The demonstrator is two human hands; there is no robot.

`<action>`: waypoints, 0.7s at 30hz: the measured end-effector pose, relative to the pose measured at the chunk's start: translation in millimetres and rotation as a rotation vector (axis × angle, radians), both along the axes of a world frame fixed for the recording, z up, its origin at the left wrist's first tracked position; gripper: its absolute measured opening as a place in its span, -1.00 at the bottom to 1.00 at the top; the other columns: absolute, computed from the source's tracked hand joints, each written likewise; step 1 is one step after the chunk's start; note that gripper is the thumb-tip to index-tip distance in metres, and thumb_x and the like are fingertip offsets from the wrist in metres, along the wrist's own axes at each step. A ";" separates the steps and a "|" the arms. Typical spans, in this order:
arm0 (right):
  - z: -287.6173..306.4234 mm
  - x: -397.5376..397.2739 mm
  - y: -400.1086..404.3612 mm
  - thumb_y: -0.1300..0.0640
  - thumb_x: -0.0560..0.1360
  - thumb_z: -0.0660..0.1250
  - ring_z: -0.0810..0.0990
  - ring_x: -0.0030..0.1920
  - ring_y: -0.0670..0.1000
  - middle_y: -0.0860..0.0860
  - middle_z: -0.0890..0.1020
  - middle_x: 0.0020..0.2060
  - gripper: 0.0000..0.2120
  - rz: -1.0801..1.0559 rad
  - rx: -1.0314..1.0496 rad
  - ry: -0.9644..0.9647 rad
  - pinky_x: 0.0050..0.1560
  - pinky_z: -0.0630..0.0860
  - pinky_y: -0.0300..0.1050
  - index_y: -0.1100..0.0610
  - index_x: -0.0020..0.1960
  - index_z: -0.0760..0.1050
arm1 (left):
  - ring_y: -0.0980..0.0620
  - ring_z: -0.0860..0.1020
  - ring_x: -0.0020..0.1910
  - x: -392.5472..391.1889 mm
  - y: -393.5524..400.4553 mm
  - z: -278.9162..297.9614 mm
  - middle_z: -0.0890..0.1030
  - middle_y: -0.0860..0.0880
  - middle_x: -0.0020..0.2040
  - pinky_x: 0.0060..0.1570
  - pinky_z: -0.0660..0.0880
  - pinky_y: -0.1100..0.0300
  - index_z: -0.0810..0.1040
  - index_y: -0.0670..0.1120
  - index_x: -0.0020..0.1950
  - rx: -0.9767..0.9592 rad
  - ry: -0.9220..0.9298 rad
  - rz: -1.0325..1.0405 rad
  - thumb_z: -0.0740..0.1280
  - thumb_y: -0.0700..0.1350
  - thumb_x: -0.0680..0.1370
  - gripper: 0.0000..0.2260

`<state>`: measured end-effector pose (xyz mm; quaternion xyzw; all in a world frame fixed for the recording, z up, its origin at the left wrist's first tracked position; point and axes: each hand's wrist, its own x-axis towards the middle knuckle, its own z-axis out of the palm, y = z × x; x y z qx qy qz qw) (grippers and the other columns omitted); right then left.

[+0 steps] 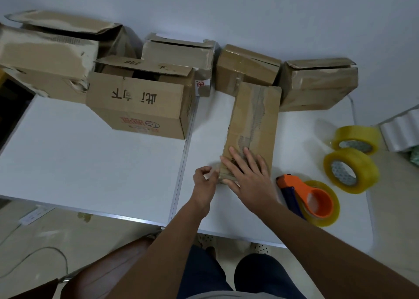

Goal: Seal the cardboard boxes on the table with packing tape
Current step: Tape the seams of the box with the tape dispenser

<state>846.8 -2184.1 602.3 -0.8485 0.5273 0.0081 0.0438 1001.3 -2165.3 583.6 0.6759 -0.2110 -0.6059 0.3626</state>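
Pressure matters here: my right hand [247, 174] lies flat, fingers straight, on the near end of the long box [254, 126] mid-desk, while my left hand [204, 177], beside that end, pinches what looks like tape. I should smooth outward firmly.

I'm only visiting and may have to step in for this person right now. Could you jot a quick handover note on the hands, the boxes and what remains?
Right hand: open, lying flat on the near end of the long box, pressing the tape down.
Left hand: fingers curled at the box's near left corner; whether it pinches tape there is unclear.
Tape dispenser lies right of the box; two spare tape rolls sit beyond it.
Done: the long box has tape along its top seam.
Left: the printed box and those at the back left have their flaps open; the rest at the back are hard to judge.
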 end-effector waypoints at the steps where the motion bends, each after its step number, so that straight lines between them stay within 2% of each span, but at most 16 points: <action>1: -0.5 -0.1 0.0 -0.25 0.61 0.03 0.08 0.57 0.13 -0.08 0.09 0.58 -0.43 -0.002 -0.001 0.001 0.50 0.10 0.21 -0.15 0.58 0.05 | 0.01 0.50 0.17 -1.7 -3.8 0.2 0.44 -0.05 0.24 0.10 0.48 0.19 0.40 -0.04 0.25 0.017 -0.036 -0.014 0.24 0.01 0.66 -0.79; 3: -1.0 0.0 -0.2 -0.24 0.61 0.05 0.08 0.57 0.13 -0.08 0.09 0.58 -0.43 -0.003 -0.006 -0.002 0.50 0.09 0.20 -0.15 0.57 0.07 | 0.06 0.52 0.03 -5.7 -12.9 4.1 0.51 -0.07 0.17 -0.12 0.43 0.28 0.44 -0.08 0.19 0.041 -0.127 -0.042 0.19 -0.06 0.68 -0.86; 5: -1.2 -0.1 -0.5 -0.24 0.60 0.05 0.08 0.57 0.13 -0.08 0.10 0.58 -0.43 0.001 -0.008 -0.016 0.50 0.09 0.20 -0.15 0.57 0.08 | 0.02 0.55 0.04 -5.3 -16.2 8.5 0.58 -0.06 0.12 -0.19 0.41 0.30 0.52 -0.10 0.16 0.038 -0.210 -0.037 0.19 -0.10 0.68 -0.84; 8: -0.9 -0.4 -0.7 -0.25 0.60 0.04 0.08 0.57 0.13 -0.08 0.10 0.58 -0.43 0.004 -0.006 -0.033 0.50 0.08 0.20 -0.16 0.57 0.04 | 0.10 0.57 0.11 8.3 -3.0 24.6 0.63 0.08 0.08 -0.07 0.43 0.35 0.61 -0.01 0.15 -0.083 -0.279 -0.007 0.22 -0.07 0.67 -0.82; 10: -0.1 -0.3 -0.6 -0.24 0.60 0.05 0.08 0.57 0.13 -0.09 0.10 0.58 -0.42 0.001 0.000 -0.037 0.50 0.07 0.20 -0.16 0.57 0.03 | 0.22 0.55 0.16 13.4 11.4 37.1 0.62 0.19 0.17 0.09 0.44 0.38 0.60 0.05 0.27 -0.172 -0.296 -0.099 0.22 -0.07 0.68 -0.77; 12: 0.1 -0.1 -0.3 -0.23 0.60 0.05 0.10 0.56 0.14 -0.08 0.11 0.58 -0.43 0.004 0.003 -0.037 0.50 0.08 0.21 -0.15 0.57 0.06 | 0.24 0.49 0.21 8.3 23.8 43.2 0.51 0.20 0.27 0.18 0.37 0.44 0.48 0.04 0.44 -0.220 -0.309 -0.239 0.21 -0.14 0.68 -0.67; 15: 0.0 -0.5 -1.4 -0.22 0.60 0.03 0.12 0.56 0.15 -0.07 0.13 0.57 -0.44 -0.005 0.012 -0.033 0.49 0.09 0.21 -0.14 0.56 0.10 | 0.17 0.48 0.18 -5.8 28.7 41.3 0.45 0.11 0.30 0.03 0.29 0.60 0.18 0.05 0.59 -0.242 -0.461 -0.446 0.15 -0.29 0.66 -0.48; 18: 0.4 0.0 -2.2 -0.23 0.60 0.01 0.09 0.57 0.13 -0.09 0.09 0.58 -0.44 -0.017 0.032 -0.027 0.49 0.09 0.20 -0.16 0.57 0.07 | 0.05 0.45 0.37 -2.8 24.9 39.6 0.36 0.05 0.49 0.18 0.27 0.46 -0.02 0.07 0.62 -0.250 -0.469 -0.587 0.17 -0.28 0.66 -0.38; 21: 2.5 0.2 -2.3 -0.26 0.61 0.00 0.07 0.57 0.13 -0.09 0.09 0.58 -0.44 -0.011 0.056 -0.042 0.50 0.09 0.22 -0.16 0.57 0.06 | 0.02 0.45 0.40 22.8 14.5 38.6 0.39 0.02 0.50 0.34 0.37 0.28 0.08 0.06 0.61 -0.384 -0.447 -0.714 0.28 -0.17 0.65 -0.40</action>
